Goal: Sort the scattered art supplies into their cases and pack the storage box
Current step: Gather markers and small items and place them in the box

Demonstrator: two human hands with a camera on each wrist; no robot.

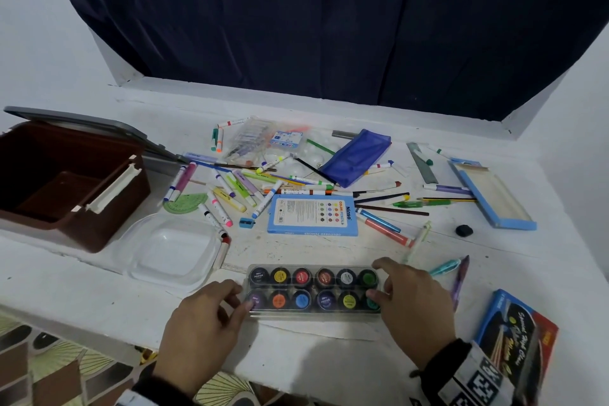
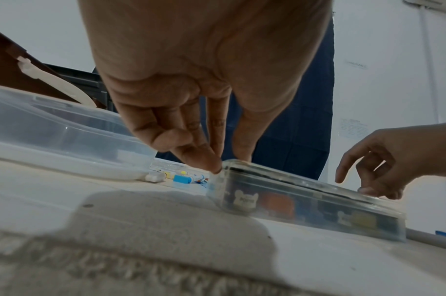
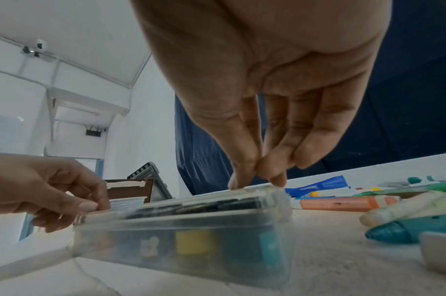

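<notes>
A clear case of paint pots (image 1: 313,288) lies flat near the table's front edge, lid down over two rows of coloured jars. My left hand (image 1: 240,295) pinches its left end, thumb at the far corner and fingertips (image 2: 211,164) on the near corner. At the right end my right hand (image 1: 375,280) holds the case (image 3: 191,236), fingertips (image 3: 277,178) on the lid's rim. The brown storage box (image 1: 66,181) stands open at the left, with nothing visible inside. Markers (image 1: 224,198) and pencils lie scattered across the middle.
An empty clear plastic tub (image 1: 171,250) sits between the box and the paint case. Beyond are a blue coloured-pencil box (image 1: 313,214), a blue zip pouch (image 1: 356,156) and an open blue tray (image 1: 494,194). A blue-and-black carton (image 1: 517,330) lies at the front right.
</notes>
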